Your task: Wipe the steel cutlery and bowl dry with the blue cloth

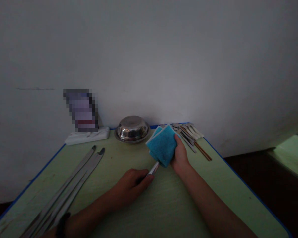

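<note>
No text, label, brand or number can be read anywhere in the scene. The upright object (81, 110) at the far left, standing against the wall, is blurred into blocks, so whatever it carries cannot be made out.

We see a blue cloth (162, 144), folded w/ corners fanned, wrapped round the far end of a slim metal utensil (154, 169), tilted just above the surface (164, 205), approx. centre.
</note>
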{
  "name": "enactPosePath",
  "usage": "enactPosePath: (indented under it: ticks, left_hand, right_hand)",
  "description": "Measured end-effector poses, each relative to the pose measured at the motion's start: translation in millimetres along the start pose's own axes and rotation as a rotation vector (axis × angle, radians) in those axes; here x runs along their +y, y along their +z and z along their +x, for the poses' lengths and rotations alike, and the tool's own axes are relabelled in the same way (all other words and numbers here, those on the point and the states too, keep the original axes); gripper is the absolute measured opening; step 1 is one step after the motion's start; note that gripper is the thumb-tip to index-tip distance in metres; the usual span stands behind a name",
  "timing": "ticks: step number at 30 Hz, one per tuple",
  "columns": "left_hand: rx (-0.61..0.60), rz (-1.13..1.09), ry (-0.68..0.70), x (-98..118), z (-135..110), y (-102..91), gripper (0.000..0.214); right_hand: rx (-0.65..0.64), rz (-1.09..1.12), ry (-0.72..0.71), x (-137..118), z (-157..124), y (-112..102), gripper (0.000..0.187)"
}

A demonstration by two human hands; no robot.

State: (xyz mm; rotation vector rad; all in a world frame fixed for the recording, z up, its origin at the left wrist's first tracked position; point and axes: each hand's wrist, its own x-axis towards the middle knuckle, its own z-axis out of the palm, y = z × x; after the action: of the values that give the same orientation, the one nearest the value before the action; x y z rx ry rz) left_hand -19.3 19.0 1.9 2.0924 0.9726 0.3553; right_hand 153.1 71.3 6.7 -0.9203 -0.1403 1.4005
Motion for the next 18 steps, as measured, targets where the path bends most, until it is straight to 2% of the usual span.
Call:
enactPosePath:
  ticks: [18]
  left_hand:
    - [0.001, 0.004, -0.003, 0.1, 0.1, 0.7, 0.04]
  right_hand:
    - [0.013, -0.022, 0.016, 1.1, -0.3, -1.0, 0.037]
